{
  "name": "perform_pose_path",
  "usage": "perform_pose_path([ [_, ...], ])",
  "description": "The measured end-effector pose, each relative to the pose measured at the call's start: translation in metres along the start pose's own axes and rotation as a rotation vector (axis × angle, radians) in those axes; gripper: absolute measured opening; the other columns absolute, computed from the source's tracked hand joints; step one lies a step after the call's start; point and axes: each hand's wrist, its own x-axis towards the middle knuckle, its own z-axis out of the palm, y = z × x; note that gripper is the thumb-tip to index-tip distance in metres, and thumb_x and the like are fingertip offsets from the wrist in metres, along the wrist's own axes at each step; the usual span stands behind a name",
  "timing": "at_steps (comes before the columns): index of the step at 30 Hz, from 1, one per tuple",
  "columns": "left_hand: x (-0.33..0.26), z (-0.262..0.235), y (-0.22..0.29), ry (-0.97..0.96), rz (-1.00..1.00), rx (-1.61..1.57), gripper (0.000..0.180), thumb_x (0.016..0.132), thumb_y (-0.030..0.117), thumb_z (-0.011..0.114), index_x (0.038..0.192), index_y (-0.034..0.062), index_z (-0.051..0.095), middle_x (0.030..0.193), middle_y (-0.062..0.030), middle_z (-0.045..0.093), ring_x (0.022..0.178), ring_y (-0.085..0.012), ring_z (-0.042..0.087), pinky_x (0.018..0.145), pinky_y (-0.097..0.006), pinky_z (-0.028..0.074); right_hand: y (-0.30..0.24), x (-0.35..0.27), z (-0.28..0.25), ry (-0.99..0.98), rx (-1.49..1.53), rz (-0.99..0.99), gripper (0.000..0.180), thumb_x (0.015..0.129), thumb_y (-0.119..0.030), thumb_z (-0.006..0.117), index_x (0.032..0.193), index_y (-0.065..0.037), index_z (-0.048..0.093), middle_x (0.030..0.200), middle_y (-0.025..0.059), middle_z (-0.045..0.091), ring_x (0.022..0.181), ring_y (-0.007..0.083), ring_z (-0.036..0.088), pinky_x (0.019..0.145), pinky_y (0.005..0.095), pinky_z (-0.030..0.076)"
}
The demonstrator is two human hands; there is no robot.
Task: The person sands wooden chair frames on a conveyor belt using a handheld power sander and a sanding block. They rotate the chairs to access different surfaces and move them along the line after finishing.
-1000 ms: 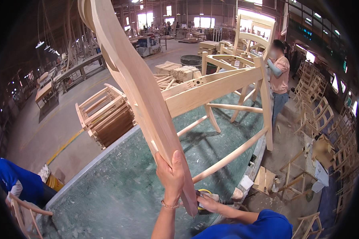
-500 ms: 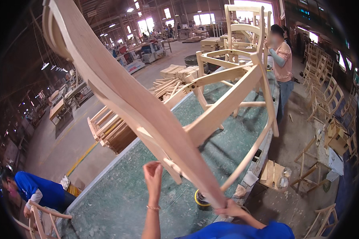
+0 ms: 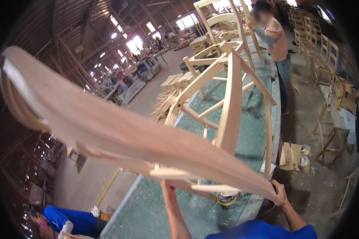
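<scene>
Right grip (image 3: 281,193) on chair leg (image 3: 243,173), left grip (image 3: 168,192) raised, partly hidden

Behind the pale, curved wooden chair frame (image 3: 147,139), the bare left hand (image 3: 168,189) hides its fingers from us, and we see only part of the round, yellow-rimmed tool (image 3: 227,202) under it. Beyond the frame, we find another pale wooden chair (image 3: 223,18) cropped by the upper edge.
</scene>
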Motion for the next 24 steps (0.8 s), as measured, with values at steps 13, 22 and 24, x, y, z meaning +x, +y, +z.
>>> perform_pose_path([
  [13, -0.198, -0.024, 0.202, 0.326, 0.527, 0.608, 0.047, 0.087, 0.042, 0.061, 0.103, -0.0012, 0.052, 0.086, -0.0098, 0.057, 0.071, -0.0152, 0.053, 0.066, -0.03, 0.045, 0.01, 0.119, 0.093, -0.627, 0.477, 0.145, 0.054, 0.092, -0.05, 0.046, 0.097, 0.002, 0.059, 0.066, 0.006, 0.057, 0.055, 0.0122, 0.056, 0.048, 0.0264, 0.044],
  [22, -0.177, 0.059, 0.249, 0.627, 0.543, 0.178, 0.053, 0.09, 0.047, 0.057, 0.121, 0.0046, 0.05, 0.104, -0.0051, 0.059, 0.089, -0.0138, 0.051, 0.078, -0.028, 0.04, -0.017, 0.2, 0.189, -0.137, 0.458, -0.078, 0.053, 0.099, -0.046, 0.038, 0.094, 0.001, 0.063, 0.076, 0.0076, 0.063, 0.068, 0.0152, 0.061, 0.065, 0.031, 0.051],
  [24, -0.156, 0.043, 0.258, 0.495, 0.53, 0.207, 0.053, 0.092, 0.051, 0.053, 0.124, 0.0092, 0.049, 0.104, -0.0019, 0.059, 0.088, -0.0119, 0.051, 0.08, -0.026, 0.039, -0.002, 0.208, 0.194, -0.048, 0.722, 0.096, 0.052, 0.099, -0.045, 0.039, 0.099, 0.001, 0.063, 0.079, 0.0079, 0.065, 0.073, 0.0156, 0.063, 0.069, 0.0311, 0.051],
])
